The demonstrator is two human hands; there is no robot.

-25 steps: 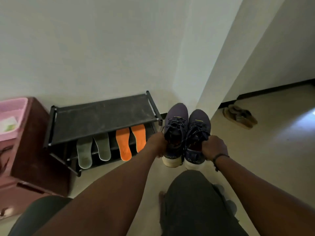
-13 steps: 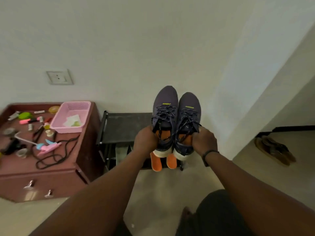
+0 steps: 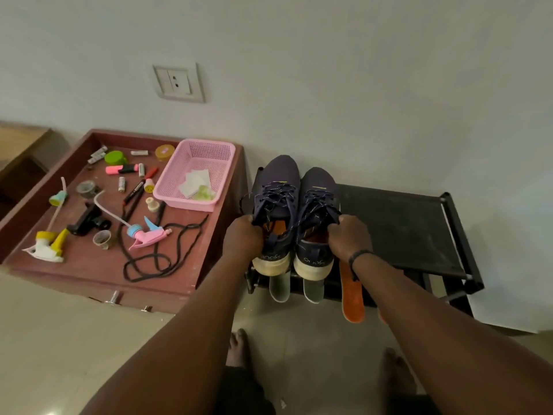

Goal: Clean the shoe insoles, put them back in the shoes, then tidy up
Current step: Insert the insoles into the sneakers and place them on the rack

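Two dark navy sneakers with white soles are held side by side in the air, toes pointing away from me. My left hand [image 3: 243, 238] grips the left sneaker [image 3: 276, 190] at its collar, and my right hand [image 3: 348, 238] grips the right sneaker [image 3: 318, 193] the same way. Orange lining shows inside both. They hang over the left end of a black shoe rack [image 3: 398, 229]. Below, on the rack's lower shelf, two grey-green insoles [image 3: 279, 287] and an orange insole [image 3: 353, 298] stick out; a second orange one is mostly hidden behind my right forearm.
A dark red cabinet [image 3: 89, 268] stands left of the rack, holding a pink basket [image 3: 197, 172] with white wipes, spray-bottle heads, markers, batteries, tape rolls and a black cord. A wall socket [image 3: 179, 82] sits above. My bare feet are on the tiled floor below.
I stood up and lifted both sneakers from the floor beside the rack. They went from its right end to over its left end, next to the cabinet, as the view turned left.
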